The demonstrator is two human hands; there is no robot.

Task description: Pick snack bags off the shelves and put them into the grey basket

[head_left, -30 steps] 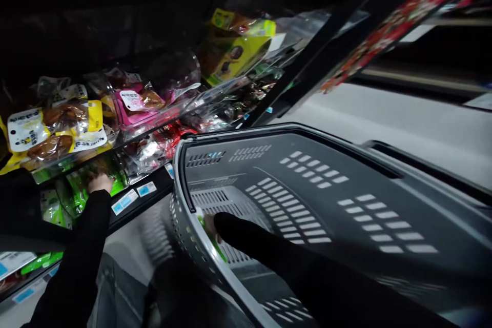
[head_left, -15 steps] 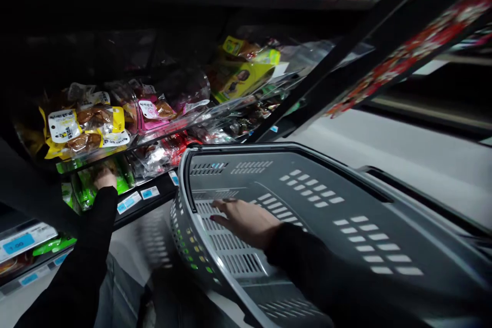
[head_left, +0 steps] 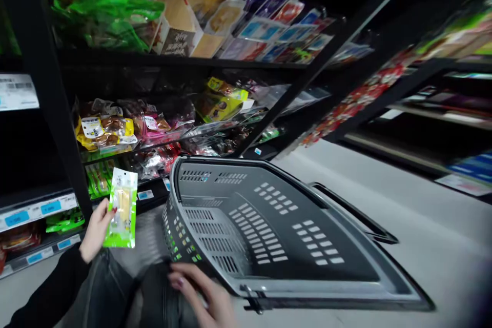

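My left hand [head_left: 96, 230] pinches a green and white snack packet [head_left: 123, 210] by its left edge, thumb on the front. The packet is held upright before the lowest shelf, and yellowish strips show through its clear window. Similar green packets [head_left: 99, 178] stand on that shelf just behind it. Low over my knees, my right hand [head_left: 205, 294] holds nothing visible; its fingers are loosely bent and apart, beside the near corner of the grey shopping basket [head_left: 315, 287]. No goods show inside the basket.
Yellow snack bags [head_left: 105, 130] and pink ones sit on the shelf above. Higher up are green bags [head_left: 111, 15] and open cardboard boxes [head_left: 177, 33]. A dark slanting post [head_left: 284, 105] divides the shelving. The basket's handle [head_left: 353, 212] lies out to its right.
My left hand has come out of the lowest shelf with a green packet. My right hand has drawn back from over the basket toward my knees. The view has shifted, showing more upper shelf.
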